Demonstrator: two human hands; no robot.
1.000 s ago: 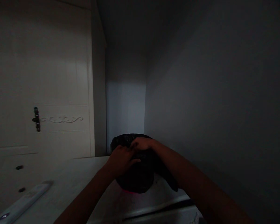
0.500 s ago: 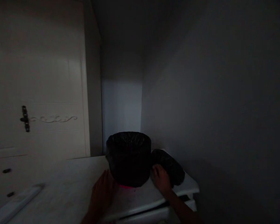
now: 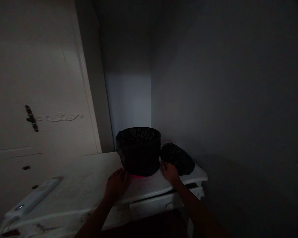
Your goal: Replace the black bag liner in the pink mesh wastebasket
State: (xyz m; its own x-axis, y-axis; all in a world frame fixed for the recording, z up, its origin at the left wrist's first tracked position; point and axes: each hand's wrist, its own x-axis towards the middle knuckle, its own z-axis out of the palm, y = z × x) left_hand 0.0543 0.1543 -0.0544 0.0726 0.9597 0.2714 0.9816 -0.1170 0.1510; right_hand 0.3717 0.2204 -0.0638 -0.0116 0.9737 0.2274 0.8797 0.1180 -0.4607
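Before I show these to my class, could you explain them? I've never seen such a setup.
There is no machine: these are a person's bare hands, and every picture comes from one head-worn camera. On the white tabletop stands a container covered in black plastic, pink showing at its foot; right of it lies a black plastic bundle. The left hand is by the container's foot, the right hand beside the bundle. It is too dark to tell whether either grip holds anything.
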